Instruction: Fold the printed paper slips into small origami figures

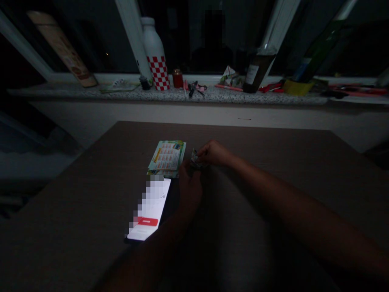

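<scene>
On the table in the head view, my right hand (215,152) is closed in a pinch on a small crumpled piece of printed paper (195,157). Just nearer to me, my left hand (191,187) has its thumb and fingers apart, close to the paper's lower left edge; dim light hides whether it touches. To the left lies a stack of printed cards (166,156) with rows of orange-and-white boxes. A phone (152,207) with a lit screen and a red button lies below the cards, beside my left wrist. My left forearm covers its lower right corner.
Behind the brown table (261,142) runs a granite windowsill (206,95). On it stand a red-checkered white bottle (157,67), a small red jar (177,78), a dark labelled cup (253,75), a tan container (63,48) and a green bottle (320,44).
</scene>
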Demonstrator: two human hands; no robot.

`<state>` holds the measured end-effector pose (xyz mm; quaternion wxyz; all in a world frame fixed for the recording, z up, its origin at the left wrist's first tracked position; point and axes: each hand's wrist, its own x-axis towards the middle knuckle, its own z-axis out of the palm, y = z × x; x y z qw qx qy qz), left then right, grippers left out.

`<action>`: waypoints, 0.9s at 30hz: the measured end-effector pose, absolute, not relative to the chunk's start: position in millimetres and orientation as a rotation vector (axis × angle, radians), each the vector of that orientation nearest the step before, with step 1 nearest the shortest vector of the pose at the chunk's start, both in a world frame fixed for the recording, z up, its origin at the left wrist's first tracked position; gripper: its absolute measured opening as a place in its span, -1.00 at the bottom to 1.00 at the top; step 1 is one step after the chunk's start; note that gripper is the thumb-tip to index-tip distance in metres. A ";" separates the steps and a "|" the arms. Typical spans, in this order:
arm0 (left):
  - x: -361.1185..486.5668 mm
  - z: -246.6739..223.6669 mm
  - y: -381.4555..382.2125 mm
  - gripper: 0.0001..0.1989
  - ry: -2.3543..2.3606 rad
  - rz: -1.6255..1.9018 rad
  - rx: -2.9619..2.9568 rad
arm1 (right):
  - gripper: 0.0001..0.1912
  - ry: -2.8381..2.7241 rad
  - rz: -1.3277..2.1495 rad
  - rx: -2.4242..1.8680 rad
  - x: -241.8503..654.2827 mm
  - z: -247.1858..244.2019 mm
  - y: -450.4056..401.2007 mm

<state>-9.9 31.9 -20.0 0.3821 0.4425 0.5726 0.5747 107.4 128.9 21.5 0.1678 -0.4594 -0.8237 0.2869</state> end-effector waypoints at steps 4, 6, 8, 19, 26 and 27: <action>-9.3 -24.0 33.8 -0.62 1.430 1.473 1.158 | -0.85 -2.402 0.788 -1.307 103.4 22.1 128.6; -9.2 -24.7 34.3 -0.62 1.432 1.468 1.185 | -0.83 -2.423 0.766 -1.314 102.0 23.5 128.4; -9.0 -24.4 34.6 -0.61 1.424 1.477 1.200 | -0.82 -2.453 0.740 -1.310 101.3 25.7 127.9; -4.4 -26.5 38.9 -0.60 1.349 1.545 1.217 | -0.80 -2.656 0.500 -1.311 99.3 32.0 126.3; -3.6 -24.6 37.9 -0.55 1.407 1.504 1.246 | -0.80 -2.683 0.315 -1.401 87.1 30.2 117.8; -3.4 -22.3 36.7 -0.54 1.413 1.485 1.252 | -0.79 -2.679 0.307 -1.410 86.3 30.9 116.3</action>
